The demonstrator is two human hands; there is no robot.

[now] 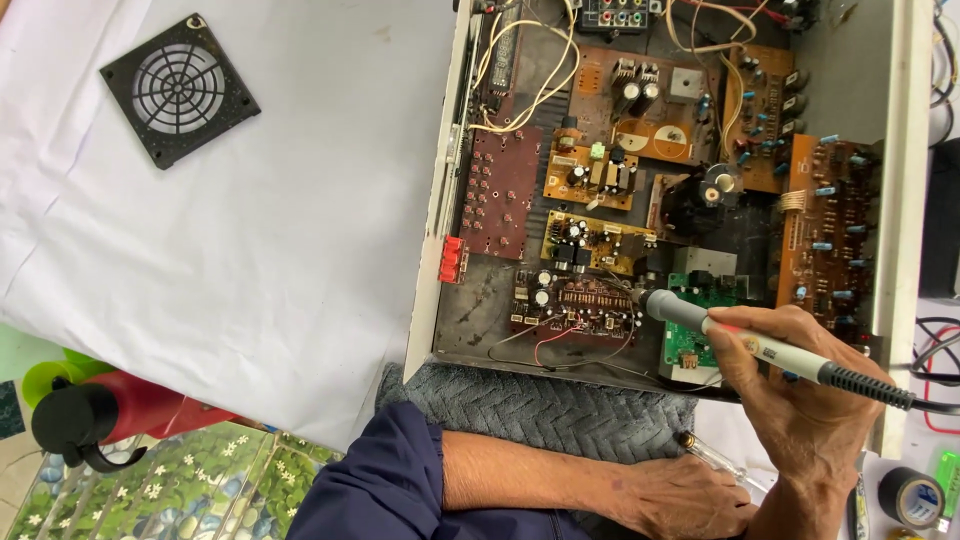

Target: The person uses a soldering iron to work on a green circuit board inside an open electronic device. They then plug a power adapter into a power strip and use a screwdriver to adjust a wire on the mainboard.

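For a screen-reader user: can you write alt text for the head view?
The right hand holds a soldering iron, tip at a circuit board inside an open chassis. The left hand rests on a grey cloth beside a screwdriver; a black fan grille lies far left.

One head-worn camera looks steeply down from above and close in. The open chassis (680,180) of circuit boards fills the upper right of the frame; the white-covered desk (250,230) spreads to its left. The wearer's forearms enter from the bottom edge, below the chassis. No second view exists.
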